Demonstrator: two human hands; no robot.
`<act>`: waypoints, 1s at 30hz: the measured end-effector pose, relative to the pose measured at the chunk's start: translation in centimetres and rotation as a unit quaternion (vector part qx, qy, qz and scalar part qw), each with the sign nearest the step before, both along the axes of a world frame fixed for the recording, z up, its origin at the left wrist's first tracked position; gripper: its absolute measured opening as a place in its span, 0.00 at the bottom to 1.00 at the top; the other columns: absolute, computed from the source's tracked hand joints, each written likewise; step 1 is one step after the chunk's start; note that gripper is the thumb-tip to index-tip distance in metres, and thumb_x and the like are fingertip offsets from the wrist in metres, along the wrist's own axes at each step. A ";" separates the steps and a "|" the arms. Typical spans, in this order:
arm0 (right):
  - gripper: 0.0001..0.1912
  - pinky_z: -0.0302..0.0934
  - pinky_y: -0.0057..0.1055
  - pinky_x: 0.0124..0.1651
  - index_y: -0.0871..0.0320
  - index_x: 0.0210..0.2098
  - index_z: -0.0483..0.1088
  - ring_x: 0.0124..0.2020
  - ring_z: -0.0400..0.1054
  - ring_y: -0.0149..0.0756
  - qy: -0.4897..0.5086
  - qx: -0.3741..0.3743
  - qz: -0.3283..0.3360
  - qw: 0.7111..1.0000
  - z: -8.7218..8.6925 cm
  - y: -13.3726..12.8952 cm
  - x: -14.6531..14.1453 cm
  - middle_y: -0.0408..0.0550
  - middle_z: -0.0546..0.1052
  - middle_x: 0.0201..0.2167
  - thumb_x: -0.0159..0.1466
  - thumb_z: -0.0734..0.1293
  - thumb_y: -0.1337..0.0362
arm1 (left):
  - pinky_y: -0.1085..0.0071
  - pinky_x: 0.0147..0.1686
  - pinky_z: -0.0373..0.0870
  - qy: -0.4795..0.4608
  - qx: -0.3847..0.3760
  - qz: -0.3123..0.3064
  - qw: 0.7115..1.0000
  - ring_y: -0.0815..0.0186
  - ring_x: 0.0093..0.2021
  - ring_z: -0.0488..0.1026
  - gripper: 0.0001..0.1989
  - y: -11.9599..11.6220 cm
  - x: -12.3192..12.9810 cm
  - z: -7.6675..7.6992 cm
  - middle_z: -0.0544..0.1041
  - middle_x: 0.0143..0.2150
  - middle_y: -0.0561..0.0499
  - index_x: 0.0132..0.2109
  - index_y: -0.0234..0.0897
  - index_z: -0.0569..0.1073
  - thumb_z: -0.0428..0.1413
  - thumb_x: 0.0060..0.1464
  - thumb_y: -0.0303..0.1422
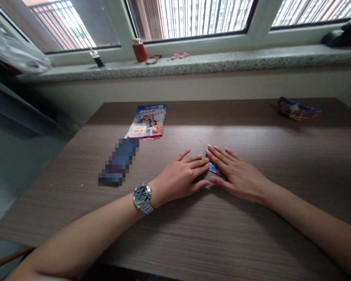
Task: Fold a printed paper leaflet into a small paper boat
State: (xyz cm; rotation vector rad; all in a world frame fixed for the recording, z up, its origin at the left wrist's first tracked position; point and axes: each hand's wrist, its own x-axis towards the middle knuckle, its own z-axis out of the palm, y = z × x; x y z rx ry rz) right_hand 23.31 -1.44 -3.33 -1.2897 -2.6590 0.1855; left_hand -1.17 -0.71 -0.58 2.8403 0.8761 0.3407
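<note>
A small blue printed paper (214, 168) lies on the wooden table (175, 234), mostly hidden under my right hand (236, 175). That hand rests flat over it, palm down, fingers stretched out. My left hand (183, 175), with a silver watch (142, 198) on its wrist, lies palm down just left of the paper. Its fingers are spread, and their tips reach the paper's left edge. At the table's far right stands a folded, colourful paper piece (296, 109). Printed flyers (148, 121) are stacked at the back left.
A pixelated dark phone-like object (119, 162) lies left of my left hand, just below the flyers. Behind the table, the stone windowsill (222, 62) holds a red container (139, 50), a pink item (180, 56) and a black object (343, 35).
</note>
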 end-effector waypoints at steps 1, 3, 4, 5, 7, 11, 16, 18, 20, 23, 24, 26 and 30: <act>0.42 0.43 0.47 0.73 0.58 0.74 0.43 0.74 0.42 0.44 -0.001 -0.001 -0.001 1.000 0.0 0.0 0.0 0.53 0.48 0.74 0.70 0.54 0.41 | 0.53 0.73 0.43 -0.001 0.000 -0.001 1.000 0.59 0.67 0.64 0.23 0.1 0.0 0.0 0.70 0.66 0.48 0.65 0.38 0.68 0.48 0.68 0.44; 0.41 0.42 0.47 0.73 0.60 0.74 0.44 0.74 0.41 0.43 -0.004 -0.001 -0.006 1.000 0.0 0.0 -0.1 0.54 0.48 0.74 0.71 0.53 0.42 | 0.53 0.73 0.43 -0.005 0.002 -0.002 1.000 0.59 0.67 0.65 0.23 0.1 -0.1 0.0 0.70 0.66 0.49 0.64 0.39 0.68 0.49 0.68 0.43; 0.41 0.42 0.46 0.73 0.61 0.74 0.44 0.74 0.41 0.43 -0.006 0.001 -0.009 1.000 0.0 0.0 -0.1 0.55 0.47 0.74 0.71 0.53 0.42 | 0.53 0.73 0.43 -0.007 0.006 -0.003 1.000 0.59 0.66 0.66 0.23 0.1 -0.2 0.0 0.69 0.66 0.49 0.64 0.40 0.68 0.50 0.68 0.43; 0.42 0.41 0.46 0.73 0.62 0.73 0.44 0.74 0.40 0.43 -0.008 0.004 -0.014 1.000 -0.1 0.0 -0.1 0.56 0.47 0.74 0.71 0.53 0.42 | 0.52 0.73 0.43 -0.008 0.010 -0.006 1.000 0.58 0.66 0.66 0.23 0.2 -0.2 0.0 0.70 0.66 0.49 0.64 0.39 0.68 0.50 0.68 0.43; 0.43 0.41 0.46 0.73 0.66 0.73 0.45 0.74 0.39 0.43 -0.015 0.009 -0.033 0.999 -0.2 0.1 0.1 0.58 0.46 0.74 0.71 0.52 0.42 | 0.52 0.73 0.42 -0.007 0.019 -0.012 1.000 0.59 0.65 0.68 0.23 0.2 -0.2 0.0 0.70 0.65 0.48 0.64 0.39 0.68 0.50 0.68 0.43; 0.42 0.42 0.47 0.73 0.68 0.73 0.46 0.74 0.40 0.44 -0.022 0.011 -0.095 0.995 -0.4 0.2 0.8 0.61 0.46 0.74 0.72 0.51 0.43 | 0.52 0.74 0.40 -0.004 0.032 -0.019 0.999 0.58 0.63 0.69 0.23 0.1 -0.4 0.2 0.73 0.63 0.48 0.64 0.37 0.69 0.48 0.69 0.43; 0.40 0.43 0.48 0.73 0.65 0.73 0.46 0.74 0.40 0.44 -0.018 0.011 -0.108 0.994 -0.5 0.3 1.2 0.59 0.47 0.74 0.72 0.51 0.44 | 0.51 0.74 0.41 0.005 0.048 -0.032 0.998 0.58 0.64 0.69 0.24 0.0 -0.5 0.4 0.73 0.63 0.46 0.64 0.36 0.68 0.49 0.68 0.44; 0.37 0.42 0.48 0.73 0.66 0.73 0.47 0.74 0.40 0.43 -0.012 0.003 -0.107 0.994 -0.6 0.4 1.3 0.59 0.48 0.74 0.73 0.49 0.46 | 0.50 0.73 0.41 0.007 0.054 -0.031 0.998 0.58 0.64 0.69 0.24 0.0 -0.5 0.5 0.73 0.63 0.46 0.64 0.36 0.68 0.49 0.68 0.44; 0.35 0.42 0.47 0.73 0.66 0.72 0.48 0.74 0.41 0.42 0.005 -0.005 -0.104 0.995 -0.6 0.4 1.5 0.59 0.49 0.73 0.74 0.46 0.50 | 0.49 0.73 0.41 0.011 0.059 -0.028 0.998 0.57 0.63 0.69 0.23 -0.1 -0.5 0.5 0.73 0.63 0.46 0.63 0.36 0.68 0.49 0.68 0.43; 0.33 0.44 0.47 0.72 0.67 0.72 0.48 0.74 0.43 0.42 0.036 -0.005 -0.100 0.994 -0.7 0.6 1.8 0.60 0.50 0.73 0.75 0.46 0.52 | 0.48 0.73 0.40 0.019 0.062 -0.024 0.998 0.56 0.64 0.68 0.23 -0.2 -0.5 0.7 0.74 0.61 0.46 0.63 0.36 0.68 0.50 0.68 0.43; 0.34 0.45 0.47 0.72 0.67 0.72 0.49 0.73 0.44 0.42 0.042 0.000 -0.100 0.994 -0.7 0.6 1.9 0.61 0.51 0.73 0.75 0.48 0.52 | 0.48 0.73 0.41 0.021 0.061 -0.022 0.998 0.56 0.63 0.68 0.23 -0.3 -0.4 0.7 0.74 0.61 0.45 0.63 0.36 0.68 0.50 0.68 0.44; 0.34 0.46 0.48 0.72 0.66 0.72 0.50 0.73 0.46 0.45 0.043 0.014 -0.095 0.994 -0.7 0.7 1.9 0.62 0.53 0.72 0.73 0.52 0.51 | 0.48 0.73 0.42 0.022 0.059 -0.019 0.998 0.56 0.63 0.68 0.24 -0.3 -0.4 0.8 0.74 0.60 0.45 0.63 0.36 0.68 0.50 0.67 0.44; 0.32 0.48 0.51 0.71 0.63 0.70 0.55 0.72 0.48 0.48 0.043 0.027 -0.082 0.995 -0.6 0.7 1.9 0.62 0.55 0.72 0.72 0.56 0.51 | 0.50 0.71 0.49 0.015 0.047 -0.021 0.999 0.57 0.61 0.69 0.23 -0.1 -0.5 0.5 0.74 0.58 0.44 0.63 0.37 0.68 0.49 0.68 0.43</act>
